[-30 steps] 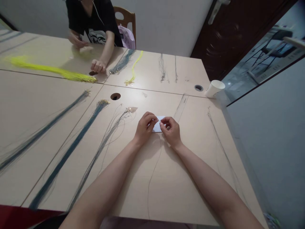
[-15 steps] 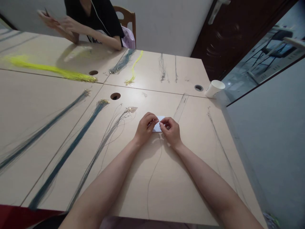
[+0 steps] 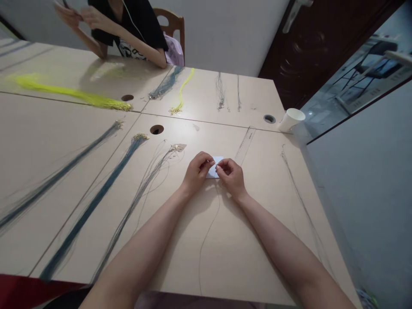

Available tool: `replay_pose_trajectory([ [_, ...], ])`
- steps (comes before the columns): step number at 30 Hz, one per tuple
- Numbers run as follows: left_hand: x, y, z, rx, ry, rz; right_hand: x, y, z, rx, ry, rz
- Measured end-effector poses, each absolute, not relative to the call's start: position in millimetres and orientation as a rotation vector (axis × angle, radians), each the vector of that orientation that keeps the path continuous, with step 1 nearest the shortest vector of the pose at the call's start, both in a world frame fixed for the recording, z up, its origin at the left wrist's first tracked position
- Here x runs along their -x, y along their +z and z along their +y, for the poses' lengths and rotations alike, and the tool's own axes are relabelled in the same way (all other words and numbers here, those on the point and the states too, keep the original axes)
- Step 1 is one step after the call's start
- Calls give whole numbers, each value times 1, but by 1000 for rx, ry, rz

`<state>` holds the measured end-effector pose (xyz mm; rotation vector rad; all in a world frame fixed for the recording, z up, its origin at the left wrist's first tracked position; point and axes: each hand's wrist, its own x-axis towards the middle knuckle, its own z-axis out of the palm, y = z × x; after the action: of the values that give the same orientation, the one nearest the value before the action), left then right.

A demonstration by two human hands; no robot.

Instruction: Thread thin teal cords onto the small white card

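Note:
My left hand and my right hand meet fingertip to fingertip over a small white card on the table. Both are closed in a pinch; whatever lies between the fingertips is too small to make out. A thin dark line runs down from below the card toward the table's near edge. Left of my hands lies a bundle of grey lines with a small tag at its top. A clear ruler rests just beyond my right hand.
Blue bundles lie at the left, yellow lines farther back. A thin strand is on the right. A white cup stands at the right edge. Across the table, a person sits with both hands raised.
My hands keep nearly the same place, with a slight shift at the fingertips. Across the table, the person's hands have risen a little.

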<state>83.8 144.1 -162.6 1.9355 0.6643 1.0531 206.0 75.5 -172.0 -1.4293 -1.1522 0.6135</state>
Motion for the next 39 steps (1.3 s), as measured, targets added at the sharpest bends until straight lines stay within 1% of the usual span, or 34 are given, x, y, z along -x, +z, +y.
replay_pose_trajectory([
  [39,-83,-160,143,-1930,924,695,-207,-173,75,1420,637,-1152],
])
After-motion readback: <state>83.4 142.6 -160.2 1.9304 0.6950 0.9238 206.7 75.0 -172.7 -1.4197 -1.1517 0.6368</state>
